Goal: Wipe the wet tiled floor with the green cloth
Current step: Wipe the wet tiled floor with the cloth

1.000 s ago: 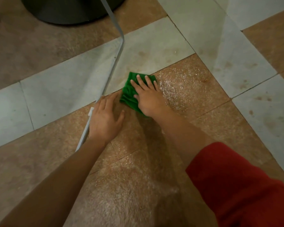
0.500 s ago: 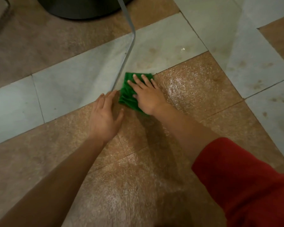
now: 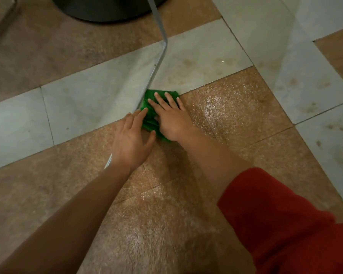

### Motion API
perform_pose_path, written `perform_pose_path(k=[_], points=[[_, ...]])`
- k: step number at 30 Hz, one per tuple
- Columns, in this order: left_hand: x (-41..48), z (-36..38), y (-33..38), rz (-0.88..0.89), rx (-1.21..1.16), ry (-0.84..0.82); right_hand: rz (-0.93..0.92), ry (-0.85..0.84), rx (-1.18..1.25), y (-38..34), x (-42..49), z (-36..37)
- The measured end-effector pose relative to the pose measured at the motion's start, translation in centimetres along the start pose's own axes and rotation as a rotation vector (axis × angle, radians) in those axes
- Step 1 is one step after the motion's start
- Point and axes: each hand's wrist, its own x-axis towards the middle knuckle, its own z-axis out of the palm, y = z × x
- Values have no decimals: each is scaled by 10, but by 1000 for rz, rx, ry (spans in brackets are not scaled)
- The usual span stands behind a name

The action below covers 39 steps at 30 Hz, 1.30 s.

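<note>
The green cloth [image 3: 149, 112] is a small folded pad, bright green with soft creases and layered edges showing at its near side. It lies on the tiled floor [image 3: 236, 119] at the seam where a pale grey-white tile meets a speckled brown one, and just beside a thin grey metal bar [image 3: 156, 62] that bends and runs down along the floor.

The right hand [image 3: 171, 117] lies flat on top of the cloth, fingers spread and pressed down; its grip is open, palm pinning the cloth rather than clutching it. The left hand [image 3: 132, 139] is flat as well, grip open, fingertips touching the cloth's left edge and thumb near its lower corner.

The brown tile to the right of the cloth glistens with a wet sheen. A red sleeve [image 3: 285, 218] covers the right upper arm. No writing or labels can be read anywhere.
</note>
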Motion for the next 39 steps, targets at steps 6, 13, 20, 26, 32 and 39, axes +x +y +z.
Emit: perform_pose_path(k=[6, 13, 20, 26, 32, 39], points=[[0, -2, 2, -47, -90, 38, -161, -27, -53, -5, -19, 7], [5, 3, 16, -55, -91, 51, -212, -106, -122, 37, -34, -6], [18, 12, 29, -49, -125, 47, -28, -62, -44, 18, -26, 1], [27, 18, 34, -69, -122, -6, -46, -107, -49, 41, -25, -11], [44, 10, 44, 24, -84, -67, 51, -121, -73, 43, -19, -20], [76, 8, 36, -51, -76, 4, -157, -62, -140, 64, -16, -20]])
